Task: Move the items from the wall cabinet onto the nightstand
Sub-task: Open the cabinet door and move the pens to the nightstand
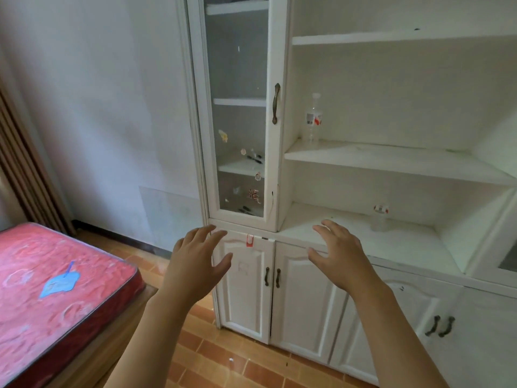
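Both hands are up in front of the white wall cabinet (391, 163), holding nothing. Left hand (195, 264) has its fingers spread and loose, right hand (341, 259) the same, thumbs pointing toward each other. The stuff to move sits on the open shelves: a clear plastic bottle (314, 119) stands upright on the middle shelf, tucked into the left corner, and a small clear container with a red and white label (380, 218) sits on the counter level below, well right of the right hand. Might be a cup or jar, too blurry to say. A red mattress (50, 289) is off to the left.
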`<state>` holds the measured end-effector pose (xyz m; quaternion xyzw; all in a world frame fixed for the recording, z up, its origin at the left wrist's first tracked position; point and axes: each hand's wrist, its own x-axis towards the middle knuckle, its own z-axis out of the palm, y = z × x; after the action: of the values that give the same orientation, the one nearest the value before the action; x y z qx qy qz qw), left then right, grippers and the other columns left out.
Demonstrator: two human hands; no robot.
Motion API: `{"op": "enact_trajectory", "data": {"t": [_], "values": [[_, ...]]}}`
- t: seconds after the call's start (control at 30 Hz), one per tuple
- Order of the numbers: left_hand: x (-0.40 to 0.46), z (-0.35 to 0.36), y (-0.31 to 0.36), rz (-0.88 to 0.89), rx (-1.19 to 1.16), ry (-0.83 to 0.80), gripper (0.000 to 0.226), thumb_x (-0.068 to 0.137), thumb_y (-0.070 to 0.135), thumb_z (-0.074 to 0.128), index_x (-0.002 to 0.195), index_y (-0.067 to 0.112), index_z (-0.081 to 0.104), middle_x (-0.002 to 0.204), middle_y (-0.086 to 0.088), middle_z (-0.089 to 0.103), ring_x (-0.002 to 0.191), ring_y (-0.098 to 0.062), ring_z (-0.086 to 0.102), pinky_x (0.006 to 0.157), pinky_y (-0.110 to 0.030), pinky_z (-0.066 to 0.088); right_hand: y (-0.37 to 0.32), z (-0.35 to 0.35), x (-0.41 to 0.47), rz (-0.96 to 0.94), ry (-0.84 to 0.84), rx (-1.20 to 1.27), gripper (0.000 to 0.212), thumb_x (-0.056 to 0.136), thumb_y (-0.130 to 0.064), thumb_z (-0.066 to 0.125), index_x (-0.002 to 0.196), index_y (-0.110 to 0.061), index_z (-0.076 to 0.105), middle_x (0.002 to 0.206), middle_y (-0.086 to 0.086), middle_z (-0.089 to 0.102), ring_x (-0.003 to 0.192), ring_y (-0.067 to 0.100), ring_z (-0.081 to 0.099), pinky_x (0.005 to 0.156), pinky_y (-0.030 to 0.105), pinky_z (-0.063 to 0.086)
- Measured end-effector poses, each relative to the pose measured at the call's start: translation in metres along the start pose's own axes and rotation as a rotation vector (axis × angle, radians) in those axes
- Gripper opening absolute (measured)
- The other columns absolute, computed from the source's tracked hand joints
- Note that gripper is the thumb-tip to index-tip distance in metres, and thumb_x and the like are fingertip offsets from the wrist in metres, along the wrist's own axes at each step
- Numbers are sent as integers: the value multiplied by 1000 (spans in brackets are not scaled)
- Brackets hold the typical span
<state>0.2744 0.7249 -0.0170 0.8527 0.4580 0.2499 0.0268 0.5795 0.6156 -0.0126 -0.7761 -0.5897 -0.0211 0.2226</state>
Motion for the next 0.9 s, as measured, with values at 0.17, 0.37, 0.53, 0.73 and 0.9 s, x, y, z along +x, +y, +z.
{"op": "enact_trajectory", "data": {"t": [0.17, 0.37, 0.53, 0.73, 0.9], "values": [[84, 21, -21, 61, -23, 8, 57, 96, 60, 52, 146, 32, 51, 155, 4, 47, 144, -22, 41, 117, -48, 35, -1, 13, 70, 29, 18, -2, 61, 101, -49, 51, 156, -24, 41, 166, -2, 32, 154, 17, 24, 125, 41, 19], [184, 38, -47, 150, -51, 19, 55, 94, 60, 47, 142, 34, 51, 150, 3, 51, 140, -23, 44, 113, -50, 41, -7, 22, 154, 67, 72, -6, 63, 101, -49, 52, 158, -26, 39, 168, 0, 28, 155, 17, 21, 126, 41, 16], [241, 52, -59, 205, -170, 52, 54, 92, 60, 44, 140, 37, 53, 146, 6, 53, 138, -20, 45, 112, -51, 42, -13, 38, 197, 88, 108, -11, 62, 101, -51, 52, 157, -27, 39, 167, -2, 30, 154, 15, 22, 125, 39, 17], [297, 70, -63, 251, -185, 47, 56, 94, 62, 40, 143, 37, 49, 150, 7, 49, 142, -20, 41, 116, -51, 39, -6, 42, 246, 77, 109, -38, 61, 101, -49, 52, 157, -28, 40, 167, -4, 30, 154, 14, 21, 124, 39, 16], [333, 89, -55, 264, -133, 37, 55, 97, 60, 45, 147, 38, 43, 155, 8, 43, 145, -18, 37, 120, -50, 35, 1, 42, 302, 14, 116, -23, 61, 101, -50, 51, 156, -26, 40, 167, -3, 31, 154, 15, 22, 125, 40, 17]]}}
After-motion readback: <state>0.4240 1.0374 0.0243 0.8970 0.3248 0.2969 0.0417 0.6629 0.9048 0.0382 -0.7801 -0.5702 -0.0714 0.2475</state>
